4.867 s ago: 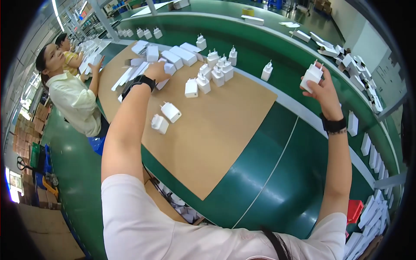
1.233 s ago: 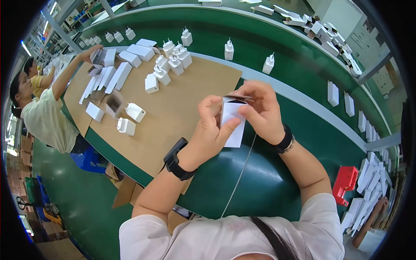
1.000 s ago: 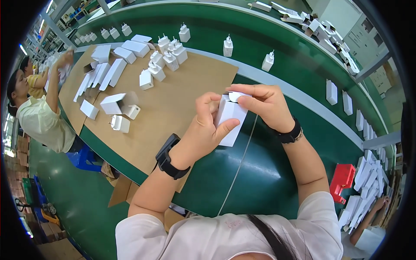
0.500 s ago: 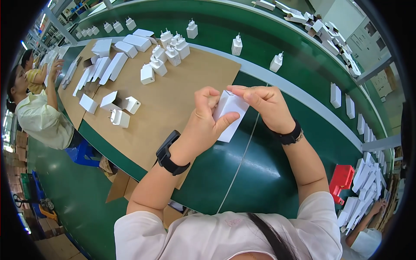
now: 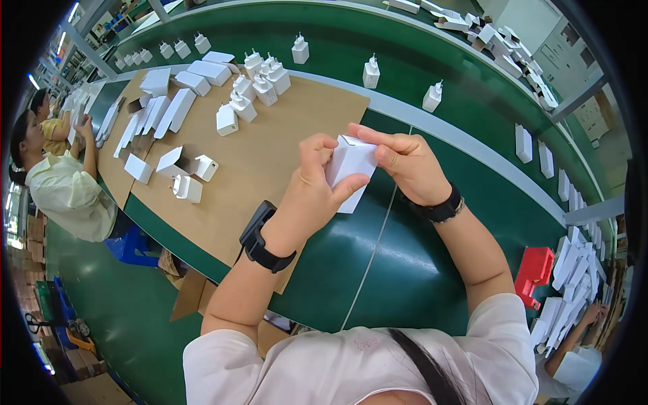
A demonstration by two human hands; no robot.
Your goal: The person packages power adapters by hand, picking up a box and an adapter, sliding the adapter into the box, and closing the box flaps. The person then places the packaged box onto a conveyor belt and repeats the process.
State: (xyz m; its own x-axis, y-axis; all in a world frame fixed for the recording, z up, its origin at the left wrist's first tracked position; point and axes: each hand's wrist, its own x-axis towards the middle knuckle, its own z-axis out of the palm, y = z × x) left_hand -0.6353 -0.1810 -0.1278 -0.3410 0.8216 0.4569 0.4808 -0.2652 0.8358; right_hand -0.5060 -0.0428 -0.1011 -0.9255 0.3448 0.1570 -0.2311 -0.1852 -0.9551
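Note:
A small white carton (image 5: 354,160) is held upright over the front of the green table, its top end facing me. My left hand (image 5: 312,185) grips its left side, thumb across the near face and fingers bent behind. At the upper right corner, my right hand (image 5: 416,167) has its fingers and thumb closed on the carton's top edge. On the brown board to the left lie a white plug charger (image 5: 187,189), a second charger (image 5: 205,168) and an open white carton (image 5: 173,162). Several more chargers (image 5: 264,89) stand in a cluster farther off.
White cartons (image 5: 177,109) lie at the board's far left. Beyond a grey rail (image 5: 466,140), single chargers (image 5: 370,72) and cartons (image 5: 523,143) stand on a green conveyor. A red holder (image 5: 534,275) and piled cartons (image 5: 574,277) are at right. Co-workers sit at left and lower right.
The carton and both hands have shifted slightly left in view. My right fingers have moved along the carton's top edge, and more of its top end shows.

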